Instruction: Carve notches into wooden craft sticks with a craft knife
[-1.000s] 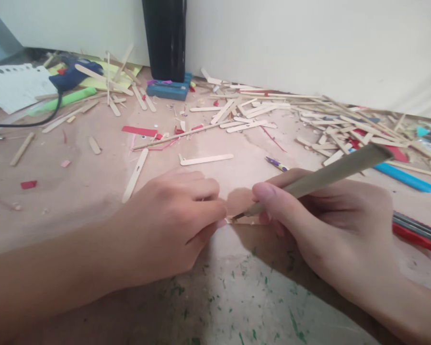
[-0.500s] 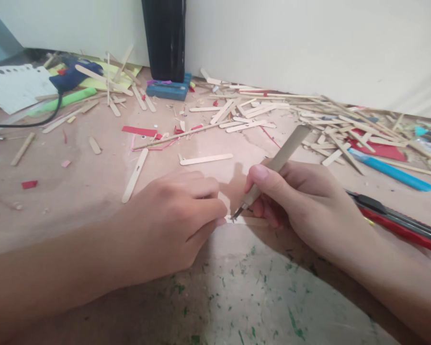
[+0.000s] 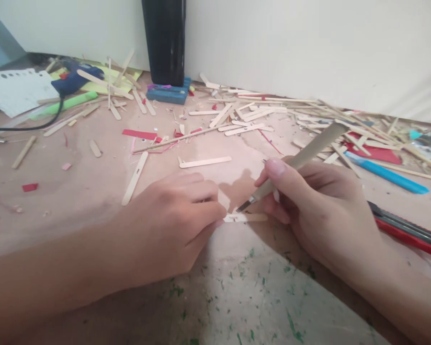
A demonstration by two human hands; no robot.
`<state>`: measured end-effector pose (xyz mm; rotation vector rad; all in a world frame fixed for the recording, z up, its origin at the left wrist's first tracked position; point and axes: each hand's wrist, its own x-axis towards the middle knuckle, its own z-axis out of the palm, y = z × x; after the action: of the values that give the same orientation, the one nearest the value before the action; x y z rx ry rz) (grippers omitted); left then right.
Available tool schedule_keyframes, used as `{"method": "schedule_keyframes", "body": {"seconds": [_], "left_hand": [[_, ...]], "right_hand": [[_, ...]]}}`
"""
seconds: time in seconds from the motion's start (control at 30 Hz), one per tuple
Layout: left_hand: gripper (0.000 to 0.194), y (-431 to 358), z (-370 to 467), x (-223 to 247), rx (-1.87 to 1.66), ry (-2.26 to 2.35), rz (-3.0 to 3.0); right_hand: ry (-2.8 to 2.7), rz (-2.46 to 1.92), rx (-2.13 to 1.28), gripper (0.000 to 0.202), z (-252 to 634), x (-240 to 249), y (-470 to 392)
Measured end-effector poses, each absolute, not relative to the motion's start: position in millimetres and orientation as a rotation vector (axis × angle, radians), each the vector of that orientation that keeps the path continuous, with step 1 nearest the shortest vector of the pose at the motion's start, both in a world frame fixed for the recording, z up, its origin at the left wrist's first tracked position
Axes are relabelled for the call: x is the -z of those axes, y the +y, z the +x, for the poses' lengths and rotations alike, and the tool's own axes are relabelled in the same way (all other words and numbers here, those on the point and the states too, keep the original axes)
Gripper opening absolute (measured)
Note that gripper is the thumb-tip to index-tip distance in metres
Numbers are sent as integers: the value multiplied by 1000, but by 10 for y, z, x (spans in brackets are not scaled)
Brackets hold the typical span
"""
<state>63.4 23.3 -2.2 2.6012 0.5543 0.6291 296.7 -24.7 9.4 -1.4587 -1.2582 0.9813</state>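
- I view the wooden stick [image 3: 253, 217] lying flat on the tabletop [image 3: 75, 191], well in from the far edge.
- Stick surface: pale, narrow, with small dark nicks beside the left fingertips; its left end is hidden.
- My left hand [image 3: 183, 218]: fingers curled, pinching the stick's left end.
- My right hand [image 3: 319, 206]: gripping the craft knife [image 3: 309, 148]; dark blade tip at the stick's far side, contact unclear.

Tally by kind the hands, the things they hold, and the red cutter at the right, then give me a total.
Hands: 2 (left hand, right hand)
Held stick: 1
Held knife: 1
Red cutter: 1
Total: 5
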Motion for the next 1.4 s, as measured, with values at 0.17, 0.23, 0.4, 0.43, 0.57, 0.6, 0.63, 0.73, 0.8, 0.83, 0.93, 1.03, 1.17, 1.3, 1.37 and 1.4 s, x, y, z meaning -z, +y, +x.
{"method": "schedule_keyframes", "body": {"seconds": [0.17, 0.23, 0.4, 0.43, 0.57, 0.6, 0.63, 0.73, 0.8, 0.83, 0.93, 1.03, 1.17, 1.3, 1.37, 1.4], "left_hand": [[30, 262, 643, 34, -636, 640, 2606], [32, 274, 647, 22, -609, 702, 2633], [25, 271, 646, 5, -636, 711, 2630], [23, 266, 644, 8, -642, 703, 2620], [24, 254, 638, 16, -624, 672, 2603], [25, 255, 637, 13, -621, 667, 2598], [26, 259, 637, 9, -626, 660, 2589], [25, 276, 639, -1, -645, 665, 2526], [23, 287, 642, 1, -661, 667, 2465], [22, 292, 644, 5, -661, 666, 2441], [23, 301, 652, 25, -668, 664, 2430], [24, 307, 657, 39, -687, 664, 2442], [24, 314, 661, 28, -687, 663, 2433], [23, 321, 660, 6, -659, 653, 2440], [23, 321, 659, 9, -658, 652, 2445], [23, 320, 658, 14, -668, 650, 2446]], "right_hand": [[-1255, -1426, -944, 38, 2971, -92, -269], [-1267, -1444, -948, 42, 2957, -117, -268], [-1277, -1491, -952, 43, 2927, -175, -256], [-1274, -1497, -951, 43, 2924, -178, -252], [-1285, -1503, -947, 44, 2917, -169, -229], [-1294, -1504, -941, 43, 2916, -168, -224], [-1301, -1508, -934, 42, 2916, -168, -221], [-1310, -1524, -939, 41, 2919, -176, -224], [-1318, -1517, -956, 42, 2923, -183, -235], [-1328, -1512, -961, 43, 2924, -186, -240], [-1362, -1510, -961, 44, 2926, -192, -252], [-1381, -1531, -965, 46, 2920, -204, -257], [-1420, -1544, -940, 47, 2913, -219, -263], [-1443, -1534, -919, 44, 2913, -217, -268], [-1471, -1534, -889, 46, 2911, -220, -269], [-1484, -1532, -874, 47, 2908, -224, -271]]}}
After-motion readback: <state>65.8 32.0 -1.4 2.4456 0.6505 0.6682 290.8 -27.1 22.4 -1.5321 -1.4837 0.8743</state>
